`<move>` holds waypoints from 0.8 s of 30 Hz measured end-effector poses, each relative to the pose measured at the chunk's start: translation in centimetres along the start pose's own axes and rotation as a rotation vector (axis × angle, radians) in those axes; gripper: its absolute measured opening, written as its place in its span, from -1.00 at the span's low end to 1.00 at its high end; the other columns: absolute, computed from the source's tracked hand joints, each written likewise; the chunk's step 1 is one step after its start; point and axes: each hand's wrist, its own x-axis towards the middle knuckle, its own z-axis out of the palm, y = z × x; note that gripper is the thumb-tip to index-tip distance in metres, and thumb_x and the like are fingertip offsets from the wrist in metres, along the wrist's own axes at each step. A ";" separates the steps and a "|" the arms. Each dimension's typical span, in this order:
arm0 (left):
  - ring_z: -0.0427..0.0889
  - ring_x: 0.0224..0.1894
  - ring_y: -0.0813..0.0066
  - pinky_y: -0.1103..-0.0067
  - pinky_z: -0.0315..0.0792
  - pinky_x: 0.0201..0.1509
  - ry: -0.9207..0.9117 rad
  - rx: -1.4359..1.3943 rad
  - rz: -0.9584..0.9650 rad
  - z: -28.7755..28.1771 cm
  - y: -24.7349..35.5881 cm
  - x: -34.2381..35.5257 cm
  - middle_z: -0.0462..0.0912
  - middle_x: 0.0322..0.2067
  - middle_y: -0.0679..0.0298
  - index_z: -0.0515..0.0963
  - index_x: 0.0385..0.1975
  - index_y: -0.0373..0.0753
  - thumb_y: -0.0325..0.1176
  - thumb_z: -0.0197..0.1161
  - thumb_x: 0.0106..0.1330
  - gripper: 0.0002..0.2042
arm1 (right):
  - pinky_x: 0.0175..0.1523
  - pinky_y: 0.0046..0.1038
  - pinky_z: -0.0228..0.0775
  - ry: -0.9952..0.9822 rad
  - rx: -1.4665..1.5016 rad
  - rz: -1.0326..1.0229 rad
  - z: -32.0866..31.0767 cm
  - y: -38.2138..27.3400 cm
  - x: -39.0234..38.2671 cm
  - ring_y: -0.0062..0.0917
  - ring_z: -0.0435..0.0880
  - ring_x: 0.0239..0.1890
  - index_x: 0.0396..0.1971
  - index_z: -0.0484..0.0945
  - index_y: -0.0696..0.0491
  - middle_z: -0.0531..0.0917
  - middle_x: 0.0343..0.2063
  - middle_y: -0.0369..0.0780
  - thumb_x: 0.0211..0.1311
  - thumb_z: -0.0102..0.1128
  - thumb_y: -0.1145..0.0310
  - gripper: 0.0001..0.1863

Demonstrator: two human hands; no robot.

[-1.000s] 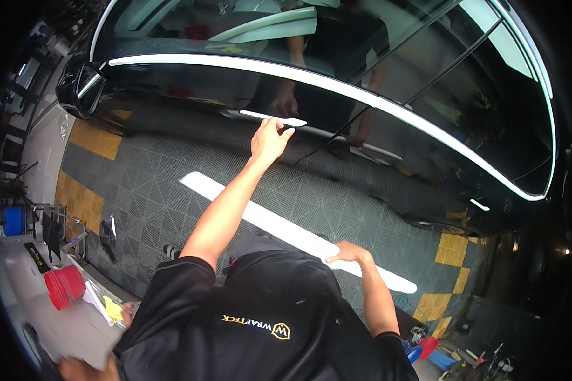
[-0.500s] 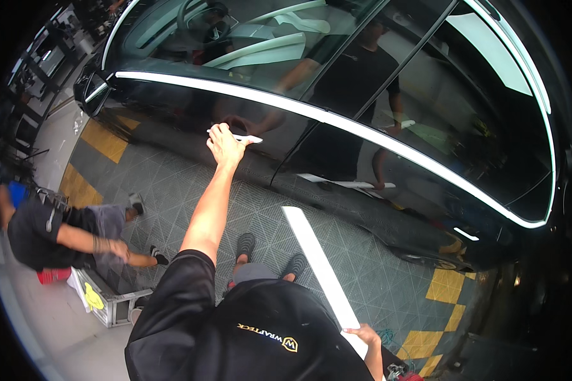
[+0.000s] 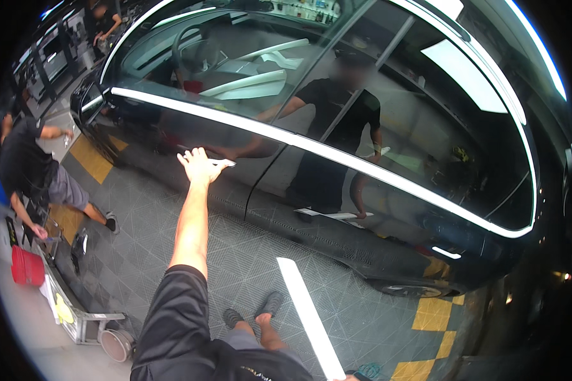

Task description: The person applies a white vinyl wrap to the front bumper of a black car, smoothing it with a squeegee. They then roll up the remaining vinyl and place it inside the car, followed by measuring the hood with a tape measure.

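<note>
My left hand (image 3: 199, 167) reaches out to the front door of a black car (image 3: 171, 130). Its fingers are spread, and they cover most of the pale door handle (image 3: 225, 163). The thumb lies along the handle; the exact contact is hard to make out. A long, flat white strip (image 3: 308, 311) slants up from the lower edge, its far end angled above the floor. Only a sliver of my right hand (image 3: 349, 378) shows at the lower edge, at the strip's near end; its fingers are mostly cut off.
White trim (image 3: 203, 112) edges the car windows. At left, a person (image 3: 35, 165) stands by a metal stand (image 3: 89, 317), with a red bucket (image 3: 27, 265) and a round container (image 3: 117, 345) nearby. Another person (image 3: 105, 28) is farther back. Grey and yellow tiles (image 3: 433, 315) cover the floor.
My view has shifted, and the strip and right hand sit lower in it. My left fingers have spread apart at the handle. The person at left has risen from a bent posture.
</note>
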 end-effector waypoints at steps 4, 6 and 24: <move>0.46 0.28 0.15 -0.01 0.06 0.47 0.089 0.104 0.134 1.5 -2.1 0.4 0.54 0.14 0.12 0.51 0.16 -0.26 0.46 0.04 0.25 -0.16 | 0.26 -0.14 0.36 0.062 -0.044 0.026 3.0 1.1 -2.6 -0.17 0.58 0.12 -0.08 0.68 0.17 0.69 -0.03 0.03 0.22 0.28 0.20 -0.61; 0.49 0.26 0.18 0.08 0.24 0.37 0.013 0.005 0.132 1.8 -3.1 0.7 0.54 0.13 0.13 0.52 0.13 -0.21 0.22 0.12 0.35 -0.39 | 0.28 -0.18 0.35 0.056 -0.030 0.058 3.8 0.4 -3.4 -0.19 0.58 0.14 -0.05 0.66 0.20 0.68 -0.01 0.03 0.20 0.33 0.17 -0.56; 0.44 0.24 0.16 0.19 0.48 0.18 -0.022 -0.004 0.243 0.3 -26.3 -14.9 0.50 0.04 0.16 0.52 -0.01 -0.22 -0.42 0.26 0.05 -0.58 | 0.15 -0.32 0.51 0.029 -0.250 -0.061 6.1 -16.3 2.9 -0.23 0.71 0.04 -0.03 0.70 0.21 0.73 -0.06 0.00 -0.11 0.48 -0.34 -0.11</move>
